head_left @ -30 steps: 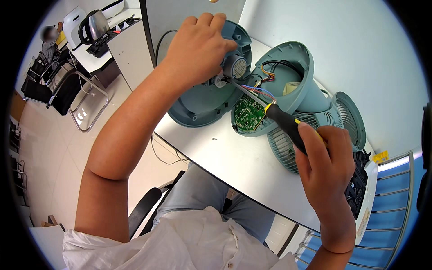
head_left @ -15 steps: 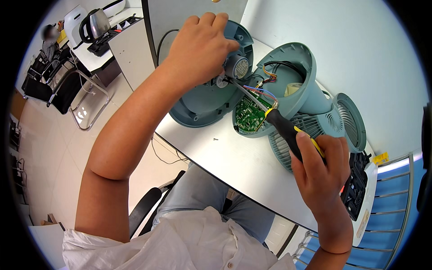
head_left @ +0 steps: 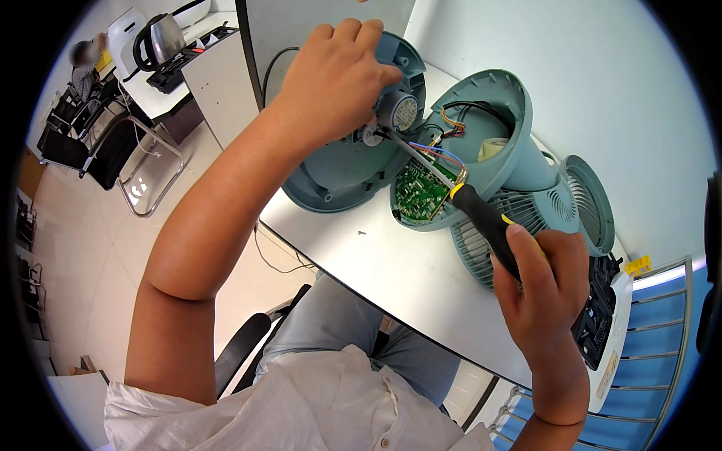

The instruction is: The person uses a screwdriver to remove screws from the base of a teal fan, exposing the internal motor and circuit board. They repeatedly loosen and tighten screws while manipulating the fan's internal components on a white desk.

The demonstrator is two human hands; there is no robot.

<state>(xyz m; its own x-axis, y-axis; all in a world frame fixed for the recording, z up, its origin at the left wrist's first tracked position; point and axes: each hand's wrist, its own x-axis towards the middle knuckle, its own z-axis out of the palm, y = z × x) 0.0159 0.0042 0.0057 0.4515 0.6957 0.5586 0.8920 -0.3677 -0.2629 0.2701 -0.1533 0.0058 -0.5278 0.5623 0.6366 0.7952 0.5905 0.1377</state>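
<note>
In my right hand (head_left: 543, 282) is a screwdriver (head_left: 481, 218) with a black and yellow handle, its fingers wrapped round the grip. The metal shaft slants up to the left, and its tip meets a small pale plastic part (head_left: 371, 135) beside a round silver motor (head_left: 398, 111). These sit inside a teal round fan housing (head_left: 331, 188), which my left hand (head_left: 335, 79) grips from above, fingers over its far side. Beside it lies the opened fan base (head_left: 519, 105), with coloured wires and a green circuit board (head_left: 421, 192). My left hand hides part of the housing.
A tiny screw (head_left: 362, 233) lies on the white table (head_left: 391, 278). The fan's grille (head_left: 474, 252) and a black tool case (head_left: 598, 301) are to the right. Farther left stand a kettle (head_left: 162, 41), a black chair (head_left: 124, 150) and a seated person.
My right hand and the screwdriver handle have shifted slightly right, and the handle has turned a little. The housing and base have moved very slightly. My left hand keeps its grip.
</note>
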